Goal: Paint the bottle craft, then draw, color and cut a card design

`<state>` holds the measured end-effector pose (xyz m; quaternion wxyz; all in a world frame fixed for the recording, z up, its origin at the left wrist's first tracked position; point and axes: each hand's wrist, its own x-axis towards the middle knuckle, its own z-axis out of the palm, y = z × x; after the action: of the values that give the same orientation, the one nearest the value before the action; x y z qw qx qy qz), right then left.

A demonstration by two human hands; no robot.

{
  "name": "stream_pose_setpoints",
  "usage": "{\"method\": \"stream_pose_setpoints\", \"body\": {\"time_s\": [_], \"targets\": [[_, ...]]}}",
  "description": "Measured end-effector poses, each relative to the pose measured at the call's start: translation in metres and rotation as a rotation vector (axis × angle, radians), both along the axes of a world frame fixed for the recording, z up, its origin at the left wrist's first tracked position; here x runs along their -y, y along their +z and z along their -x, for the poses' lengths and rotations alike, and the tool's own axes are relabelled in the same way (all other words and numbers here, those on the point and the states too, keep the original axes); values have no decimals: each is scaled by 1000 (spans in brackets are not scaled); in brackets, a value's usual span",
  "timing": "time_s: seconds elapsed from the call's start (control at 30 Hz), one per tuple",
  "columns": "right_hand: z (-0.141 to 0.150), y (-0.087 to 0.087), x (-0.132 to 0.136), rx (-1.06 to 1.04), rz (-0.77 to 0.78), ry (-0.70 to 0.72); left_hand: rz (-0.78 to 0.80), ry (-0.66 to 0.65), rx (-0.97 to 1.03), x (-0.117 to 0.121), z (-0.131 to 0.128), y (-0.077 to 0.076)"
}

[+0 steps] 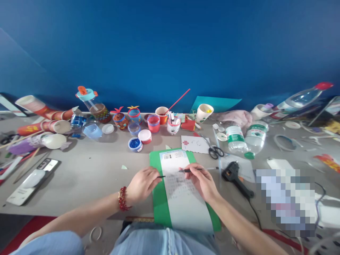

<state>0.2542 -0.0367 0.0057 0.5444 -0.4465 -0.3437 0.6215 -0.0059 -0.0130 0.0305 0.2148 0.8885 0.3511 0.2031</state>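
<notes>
A white sheet of paper (pixel 188 214) with rows of faint writing lies on a green board (pixel 161 202) in front of me. My right hand (pixel 204 181) is closed around a dark pen (pixel 186 170), whose tip points left above the sheet. To the left, my left hand (pixel 143 183) pinches a small black piece (pixel 161 176) that looks like a pen cap. Cap and pen are apart, with the sheet's upper part between them. A beaded red bracelet (pixel 122 199) circles my left wrist.
Right of the board lie a black glue gun (pixel 235 179), scissors (pixel 215 152) and plastic bottles (pixel 236 139). Behind it stand paint pots (pixel 135 143) and decorated cups (pixel 173 126). A phone (pixel 34 181) and paper-cup stacks (pixel 39 126) are at left. A blue wall (pixel 159 53) rises behind.
</notes>
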Motion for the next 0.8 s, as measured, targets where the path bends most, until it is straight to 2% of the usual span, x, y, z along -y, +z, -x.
{"method": "stream_pose_setpoints", "body": {"time_s": [0.1,0.17,0.23,0.37,0.5,0.63,0.8], "targets": [[0,-2,0,-17,-19,2,-166,-220,25,0,-1,-10],[0,-3,-1,-37,-23,-39,-209,-281,0,1,-7,-17],[-3,-1,-3,4,-21,-31,-257,-268,-39,3,-14,-22],[-7,14,-17,301,-39,80,-412,-217,-88,8,-26,-26],[12,24,-42,421,-154,152,-485,-198,-142,10,-33,-27],[34,9,-59,455,-247,178,-450,-180,-163,10,-34,-29],[34,-12,-63,493,-366,179,-411,-175,-166,7,-31,-26]]}}
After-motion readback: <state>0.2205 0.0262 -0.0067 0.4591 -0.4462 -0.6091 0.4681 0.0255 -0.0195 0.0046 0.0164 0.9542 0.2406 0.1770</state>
